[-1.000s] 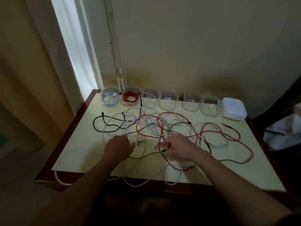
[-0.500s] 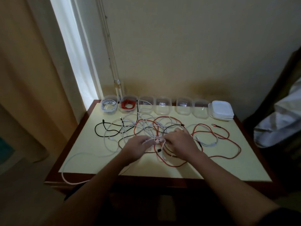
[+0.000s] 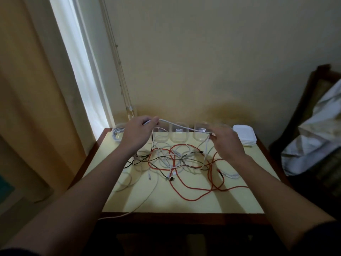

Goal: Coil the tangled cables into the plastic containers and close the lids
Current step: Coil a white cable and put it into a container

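A tangle of red, white and black cables (image 3: pixel 177 159) lies on the yellow tabletop (image 3: pixel 184 204). My left hand (image 3: pixel 138 133) and my right hand (image 3: pixel 226 142) are raised above it, each pinching one white cable (image 3: pixel 177 125) stretched between them. From the right hand the cable drops down into the tangle. A row of clear plastic containers (image 3: pixel 180 134) stands along the back edge. The leftmost container (image 3: pixel 117 133) holds a coiled white cable and is partly hidden by my left hand. A stack of white lids (image 3: pixel 244 134) sits at the back right.
A long red cable (image 3: pixel 199 193) loops over the front of the table. A white cable (image 3: pixel 114 217) hangs over the front left edge. A wall stands right behind the containers, a curtain and window at left, and crumpled cloth on furniture (image 3: pixel 313 141) at right.
Both hands have lifted from the tangle toward the containers and moved apart, pulling a white cable taut between them. The camera has tilted so the table sits lower in view.
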The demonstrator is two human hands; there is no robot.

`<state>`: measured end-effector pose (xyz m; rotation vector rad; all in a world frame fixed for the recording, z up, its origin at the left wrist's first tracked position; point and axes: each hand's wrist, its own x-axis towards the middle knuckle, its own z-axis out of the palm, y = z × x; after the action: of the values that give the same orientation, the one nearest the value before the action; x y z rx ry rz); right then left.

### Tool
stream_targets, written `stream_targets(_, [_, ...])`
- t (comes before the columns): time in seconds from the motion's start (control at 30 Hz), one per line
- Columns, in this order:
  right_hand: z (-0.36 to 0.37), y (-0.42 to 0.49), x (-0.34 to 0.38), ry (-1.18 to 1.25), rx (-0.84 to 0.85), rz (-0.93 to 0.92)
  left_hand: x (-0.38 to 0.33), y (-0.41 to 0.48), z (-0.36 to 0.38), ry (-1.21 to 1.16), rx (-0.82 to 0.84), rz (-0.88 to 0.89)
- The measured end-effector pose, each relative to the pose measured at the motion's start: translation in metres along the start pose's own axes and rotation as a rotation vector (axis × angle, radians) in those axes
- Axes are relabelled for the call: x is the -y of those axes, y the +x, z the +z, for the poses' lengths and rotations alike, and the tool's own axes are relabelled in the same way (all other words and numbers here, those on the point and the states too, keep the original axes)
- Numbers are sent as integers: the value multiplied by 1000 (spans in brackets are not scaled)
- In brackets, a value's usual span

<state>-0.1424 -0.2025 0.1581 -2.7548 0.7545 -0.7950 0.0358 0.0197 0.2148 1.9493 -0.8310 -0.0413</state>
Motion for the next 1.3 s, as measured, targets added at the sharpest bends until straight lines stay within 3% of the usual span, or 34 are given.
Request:
stream_targets(0.1, [-13, 4, -7, -92, 43, -50, -2, 2, 3, -86, -98, -105])
stream_targets(0.23, [-25, 11, -24, -77, 47, 113, -8, 8, -3, -150, -165, -170])
stream_targets(0.33, [-32, 15, -21, 43, 77, 185, -12, 9, 1, -136, -86, -138])
stream_targets(0.4, [-33, 11, -8, 206, 217, 187, -14, 9, 8, -135, -19, -118])
stream_targets(0.5, [-29, 3, 21, 399, 415, 98, -22, 9, 19, -118, 71, -29])
stream_targets(0.57, [-19, 4, 33, 411, 448, 42, -33, 12, 22, -129, 73, 21])
stream_targets(0.67, [-5, 5, 35, 332, 401, 3, -48, 27, 15, -301, -47, -13])
stream_targets(0.77, [0, 2, 22, 312, 387, 90, -46, 40, 3, -360, -176, -50])
stream_targets(0.87, [-6, 8, 16, 368, 362, 171, -29, 36, 9, -149, -153, -14])
stream_targets(1.03, [-30, 30, 22, 908, 220, 369, 13, 23, 40, 484, -227, 123])
stream_targets(1.13, [-50, 44, 29, 1140, 161, 428, 8, 1, 59, 516, -293, 329])
stream_targets(1.17, [-57, 48, 32, 1222, 158, 447, 6, -4, 67, 466, -244, 428])
stream_targets(1.23, [-69, 55, 36, 1419, 151, 486, -2, -13, 82, 376, 7, 507])
stream_targets(1.3, [-78, 61, 39, 1580, 133, 510, -11, -16, 98, 266, 291, 373])
